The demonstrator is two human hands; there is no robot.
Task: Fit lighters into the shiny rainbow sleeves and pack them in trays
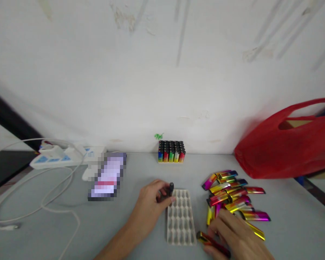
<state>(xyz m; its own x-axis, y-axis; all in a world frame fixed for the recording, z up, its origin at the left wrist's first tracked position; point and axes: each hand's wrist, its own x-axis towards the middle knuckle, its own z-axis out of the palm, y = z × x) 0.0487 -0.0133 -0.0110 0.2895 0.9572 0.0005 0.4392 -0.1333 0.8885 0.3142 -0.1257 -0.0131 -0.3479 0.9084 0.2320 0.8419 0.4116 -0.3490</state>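
Note:
My left hand (154,202) is closed round a lighter (171,186); its dark top shows and its body is mostly hidden by the fingers. It stands over the far left corner of a pale tray (168,231) with rows of small hollows. Close to the tray's near right corner, my right hand (230,234) grips a red and gold lighter (212,243) that lies slanted, with a dark end. Beyond that hand spreads a loose pile of shiny red, gold and purple lighters (229,195).
Against the wall stands a block of upright multicoloured lighters (171,155) with black tops. A red bag (281,148) occupies the back right. To the left are a blurred-out phone (109,175), a white power strip (62,155) and looping white cables (43,207).

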